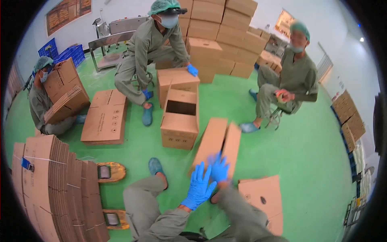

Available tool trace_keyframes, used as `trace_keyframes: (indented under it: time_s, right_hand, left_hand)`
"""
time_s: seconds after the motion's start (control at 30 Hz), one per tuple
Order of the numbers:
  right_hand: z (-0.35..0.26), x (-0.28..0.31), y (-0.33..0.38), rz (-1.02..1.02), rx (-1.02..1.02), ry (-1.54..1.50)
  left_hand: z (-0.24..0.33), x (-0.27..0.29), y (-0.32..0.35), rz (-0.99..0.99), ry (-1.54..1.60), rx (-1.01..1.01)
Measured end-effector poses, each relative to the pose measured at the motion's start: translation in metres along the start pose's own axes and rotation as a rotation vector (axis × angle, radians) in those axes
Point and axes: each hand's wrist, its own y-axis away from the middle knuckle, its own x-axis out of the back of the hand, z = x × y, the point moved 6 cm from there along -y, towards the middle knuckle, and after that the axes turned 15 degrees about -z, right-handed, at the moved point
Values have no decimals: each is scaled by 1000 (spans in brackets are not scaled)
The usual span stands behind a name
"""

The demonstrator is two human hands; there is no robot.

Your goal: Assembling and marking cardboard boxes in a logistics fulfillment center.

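Note:
A brown cardboard box stands in front of me on the green floor, a dark gap showing between its two top flaps. My right hand, blue-gloved and smeared by motion, is over the near end of that box with its fingers apart. Whether it touches the flap I cannot tell. To its left, my left hand, also blue-gloved, is raised with straight fingers and an empty palm. Near my right forearm lies a flat folded carton with an oval hole.
An open box stands ahead, before a co-worker leaning on another carton. Another person sits at right; a third handles flat cartons at left. Bundled flat cartons rest beside yellow pallet-jack forks. Stacked boxes line the back.

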Motion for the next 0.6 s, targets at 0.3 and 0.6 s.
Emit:
trace_keyframes:
  time_s: [0.3, 0.6]
  right_hand:
    - [161, 60, -3, 133, 200, -606]
    - [255, -224, 263, -632, -608, -605]
  left_hand:
    - [-113, 29, 84, 166, 159, 315]
    - [-105, -34, 96, -267, 71, 323]
